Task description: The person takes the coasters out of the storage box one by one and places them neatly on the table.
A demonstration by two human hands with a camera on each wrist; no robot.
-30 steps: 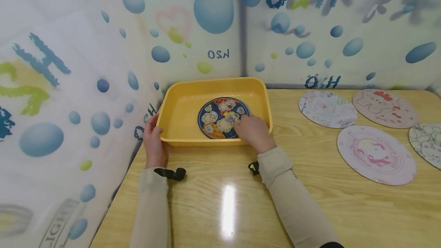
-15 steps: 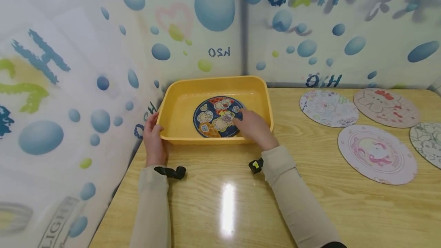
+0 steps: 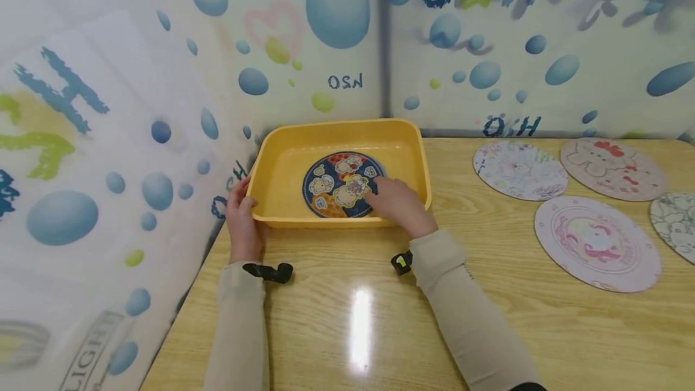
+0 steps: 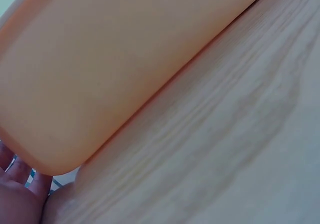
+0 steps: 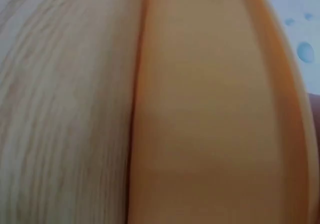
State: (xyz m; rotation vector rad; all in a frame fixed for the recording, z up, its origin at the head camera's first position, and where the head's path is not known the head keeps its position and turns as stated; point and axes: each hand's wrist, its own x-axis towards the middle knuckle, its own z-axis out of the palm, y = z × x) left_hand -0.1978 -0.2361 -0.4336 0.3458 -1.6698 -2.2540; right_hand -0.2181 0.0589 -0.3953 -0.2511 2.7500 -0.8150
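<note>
A deep yellow plastic tray (image 3: 282, 192) sits on the wooden table near the wall corner. My left hand (image 3: 243, 222) grips its near left corner, thumb at the rim and fingers along the outer side; the left wrist view shows some of those fingers (image 4: 20, 171) by the corner. Inside the tray lies a round dark blue mat (image 3: 321, 201) printed with cartoon animals and orange-red patches. My right hand (image 3: 400, 201) reaches over the near rim and holds the mat's right edge with curled fingers. Its fingertips are partly hidden in the head view.
Several round printed mats lie on the table to the right: a sketchy white one (image 3: 519, 171), a pink one (image 3: 613, 168), a pale lilac one (image 3: 597, 243) and a grey line-drawn one (image 3: 675, 222). Printed walls (image 3: 483, 47) stand behind and to the left of the tray.
The blue mat has slid a little left inside the tray, with my right hand's fingertips moving along. My left hand has stayed on the tray corner.
</note>
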